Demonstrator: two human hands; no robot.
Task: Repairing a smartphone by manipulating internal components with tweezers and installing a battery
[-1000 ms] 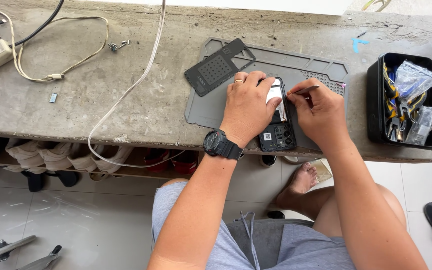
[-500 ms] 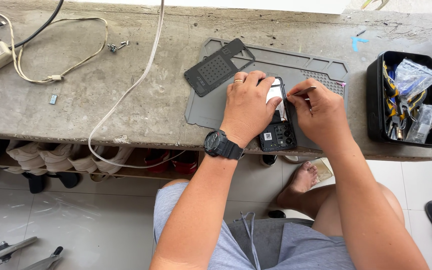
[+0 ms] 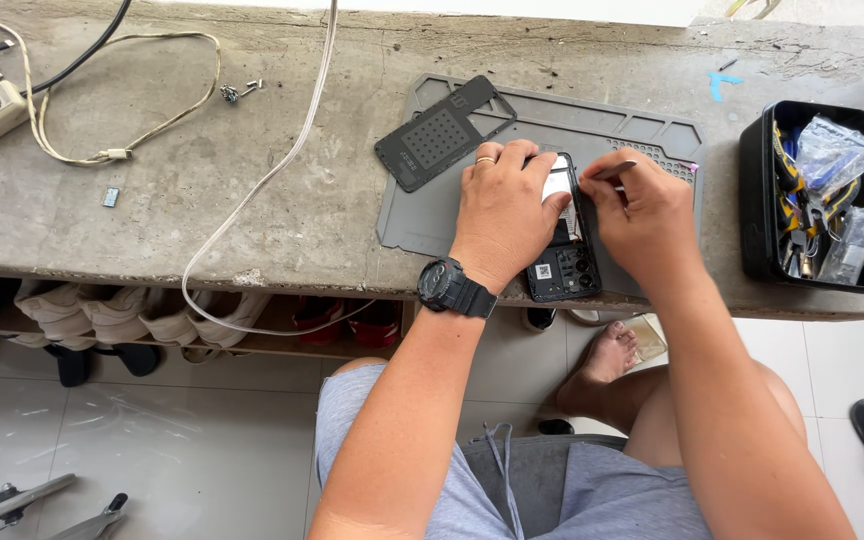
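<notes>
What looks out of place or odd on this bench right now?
The phone is opened up, its insides bare, and it overhangs the bench edge under the left hand. Its dark back cover lies askew, half off the mat. The right hand holds a thin tool.

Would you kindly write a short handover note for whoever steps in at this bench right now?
Left hand: pressed on the opened phone, steadying it on the grey work mat.
Right hand: pinch grip on a thin metal tool, tip at the phone's upper part.
Done: back cover is off, lying on the mat's upper left.
Left: work inside the phone; cover not refitted.
Black parts tray sits to the right.
</notes>
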